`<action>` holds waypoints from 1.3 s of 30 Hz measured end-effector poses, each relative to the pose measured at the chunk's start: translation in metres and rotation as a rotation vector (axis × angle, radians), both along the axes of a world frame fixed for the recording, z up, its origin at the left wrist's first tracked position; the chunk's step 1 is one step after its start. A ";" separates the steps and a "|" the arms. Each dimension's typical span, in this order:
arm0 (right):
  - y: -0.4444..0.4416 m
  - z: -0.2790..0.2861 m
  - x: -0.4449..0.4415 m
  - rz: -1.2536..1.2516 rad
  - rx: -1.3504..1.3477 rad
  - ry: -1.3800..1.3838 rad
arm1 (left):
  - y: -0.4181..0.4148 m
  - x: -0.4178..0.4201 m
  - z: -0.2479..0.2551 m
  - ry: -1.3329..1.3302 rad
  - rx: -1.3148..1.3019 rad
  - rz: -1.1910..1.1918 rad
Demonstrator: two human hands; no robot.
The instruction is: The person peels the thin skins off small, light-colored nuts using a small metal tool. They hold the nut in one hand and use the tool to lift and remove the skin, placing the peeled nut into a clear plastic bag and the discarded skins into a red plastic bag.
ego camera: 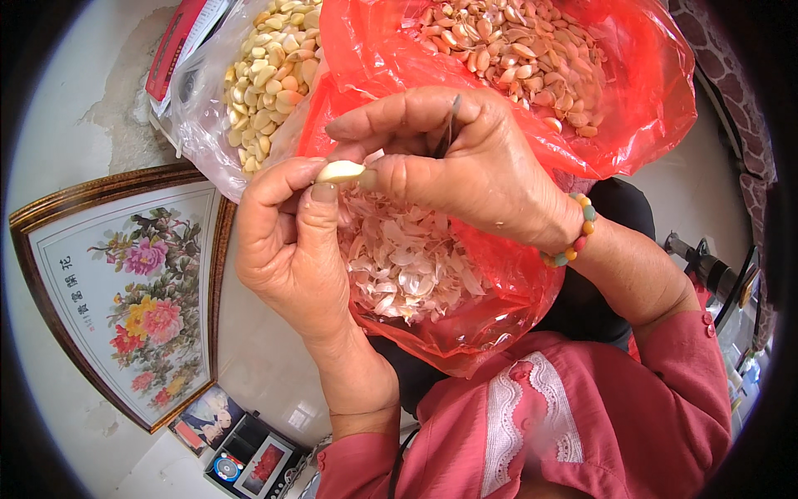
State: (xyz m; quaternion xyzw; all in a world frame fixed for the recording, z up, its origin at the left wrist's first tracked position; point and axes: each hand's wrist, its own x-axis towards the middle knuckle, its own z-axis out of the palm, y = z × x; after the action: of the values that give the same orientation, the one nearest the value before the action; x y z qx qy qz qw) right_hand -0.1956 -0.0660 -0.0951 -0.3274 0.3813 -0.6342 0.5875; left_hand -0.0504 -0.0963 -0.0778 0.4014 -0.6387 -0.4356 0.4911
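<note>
A peeled garlic clove (pixel 340 171) is pinched between the thumb and index finger of my left hand (pixel 299 243). Its right end meets the thumb of my right hand (pixel 455 156). Tucked in the right palm is a thin dark metal tool (pixel 449 128), perhaps a small blade; the fingers hide most of it. Below both hands, loose garlic skins (pixel 411 274) lie in a red plastic bag (pixel 499 337) at my lap. Unpeeled garlic cloves (pixel 523 53) fill another part of red plastic (pixel 654 81) at upper right.
At upper left, a clear plastic bag (pixel 199 112) holds many peeled cloves (pixel 268 87). Left of me stands a framed flower picture (pixel 149 299) bearing writing. A red-covered book (pixel 174 53) sits behind the clear bag. A boxed device (pixel 255 465) lies low on the left.
</note>
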 end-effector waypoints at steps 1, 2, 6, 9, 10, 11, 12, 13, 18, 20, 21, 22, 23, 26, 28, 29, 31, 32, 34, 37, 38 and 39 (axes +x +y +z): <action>0.000 0.001 0.000 0.005 0.030 -0.038 | 0.000 0.000 -0.001 0.006 0.001 -0.001; 0.000 0.003 -0.001 0.011 0.060 -0.076 | -0.001 0.000 -0.002 0.012 0.002 -0.003; 0.000 0.007 -0.006 0.090 0.161 -0.054 | -0.001 -0.001 -0.003 -0.030 -0.082 -0.009; 0.000 0.007 -0.007 0.138 0.199 -0.041 | -0.003 0.000 -0.006 -0.106 -0.177 0.014; 0.000 0.006 -0.007 0.137 0.192 -0.049 | -0.003 -0.002 -0.006 -0.111 -0.193 0.016; 0.000 0.004 -0.007 0.135 0.185 -0.058 | -0.002 -0.003 -0.006 -0.116 -0.209 0.019; 0.000 0.003 -0.007 0.136 0.177 -0.067 | -0.002 -0.004 -0.006 -0.132 -0.232 0.018; 0.001 0.004 -0.006 0.129 0.177 -0.069 | -0.003 -0.004 -0.006 -0.148 -0.255 0.018; 0.000 0.003 -0.005 0.111 0.161 -0.045 | -0.005 -0.005 -0.005 -0.263 -0.418 0.035; 0.001 0.004 -0.007 0.140 0.169 -0.026 | -0.005 -0.005 -0.005 -0.304 -0.471 0.039; 0.001 0.004 -0.007 0.155 0.173 -0.016 | -0.005 -0.005 -0.005 -0.328 -0.504 0.033; 0.001 0.004 -0.007 0.150 0.157 -0.017 | -0.005 -0.006 -0.005 -0.353 -0.537 0.028; 0.000 0.002 -0.006 0.145 0.141 -0.017 | -0.005 -0.006 -0.006 -0.377 -0.570 0.023; 0.001 0.005 -0.004 0.150 0.169 -0.149 | -0.003 -0.008 -0.008 -0.297 -0.530 0.062; 0.001 0.008 -0.003 0.157 0.181 -0.255 | -0.001 -0.011 -0.007 -0.238 -0.502 0.056; 0.001 0.008 -0.004 0.157 0.175 -0.295 | -0.001 -0.012 -0.007 -0.209 -0.488 0.053; 0.002 0.009 -0.004 0.163 0.173 -0.337 | -0.001 -0.012 -0.008 -0.175 -0.467 0.052; 0.001 0.010 -0.005 0.168 0.172 -0.338 | -0.001 -0.012 -0.009 -0.157 -0.456 0.051; 0.002 0.010 -0.006 0.167 0.175 -0.327 | 0.000 -0.012 -0.010 -0.157 -0.442 0.047; 0.002 0.012 -0.007 0.161 0.184 -0.288 | -0.001 -0.009 -0.009 -0.189 -0.441 0.051; 0.002 0.013 -0.007 0.160 0.194 -0.268 | -0.001 -0.009 -0.009 -0.205 -0.444 0.053; 0.002 0.014 -0.008 0.159 0.206 -0.247 | 0.000 -0.008 -0.008 -0.214 -0.437 0.054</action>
State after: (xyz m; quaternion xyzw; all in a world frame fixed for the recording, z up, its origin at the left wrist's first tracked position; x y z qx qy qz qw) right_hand -0.2033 -0.0637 -0.0816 -0.2143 0.3420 -0.5789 0.7085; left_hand -0.0588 -0.0965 -0.0861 0.3463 -0.7551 -0.2287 0.5075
